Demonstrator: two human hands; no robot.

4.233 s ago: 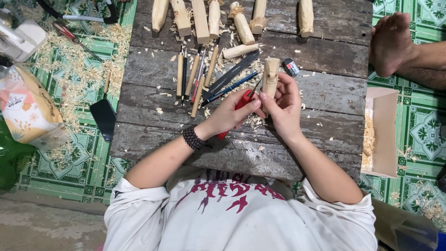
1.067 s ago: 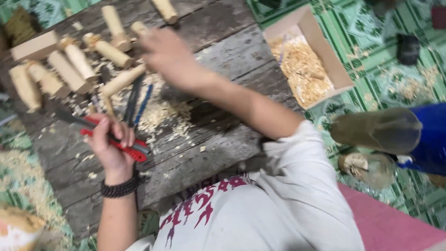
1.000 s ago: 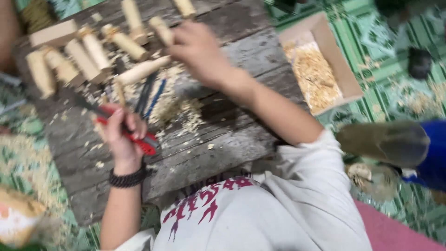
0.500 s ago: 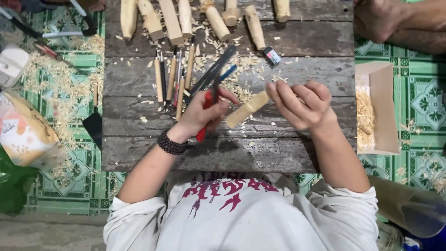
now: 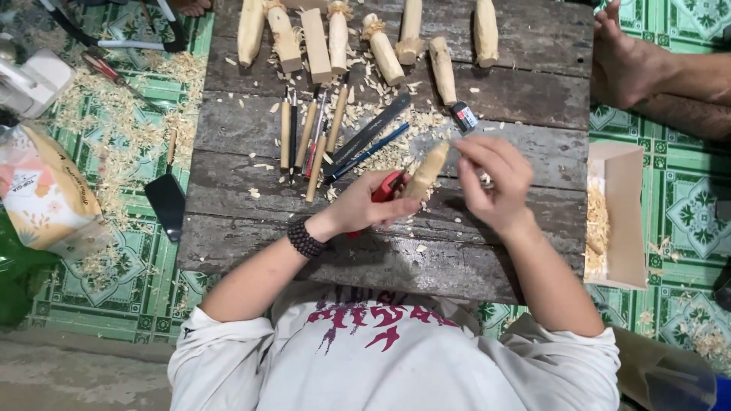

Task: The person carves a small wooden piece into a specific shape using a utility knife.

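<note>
Seen from above: left hand (image 5: 364, 205) closed around a red-handled tool (image 5: 388, 186), fingers curled tight on the handle, thumb pressed up against the lower end of a pale wood piece (image 5: 426, 172). Wood piece tilted, upper end toward the right hand (image 5: 493, 183), held just above the middle of the plank table (image 5: 244, 183). Right hand half curled, fingertips (image 5: 466, 144) pinched near the top of the wood piece; touching it or just shy of it, cannot tell (thumb side hidden). Black bead bracelet (image 5: 305, 238) on the left wrist.

Beyond the hands, a row of carving tools (image 5: 304, 137) with wooden handles lying side by side, two dark blue ones (image 5: 365, 148) slanting beside them. Farther back, along the far edge, a line of rough carved blanks (image 5: 335, 34), pale, some with frayed collars. Shavings (image 5: 381, 129) scattered among tools and blanks, thickest near the dark tools. Small black block (image 5: 463, 118) near the right fingertips.

Right of the table, an open cardboard box (image 5: 624, 221) with shavings inside. Above it, another person's bare foot (image 5: 632, 65) on the green patterned mat (image 5: 685, 205). Left of the table, more shavings on the mat, a black scraper (image 5: 166, 199), a printed bag (image 5: 46, 198)
</note>
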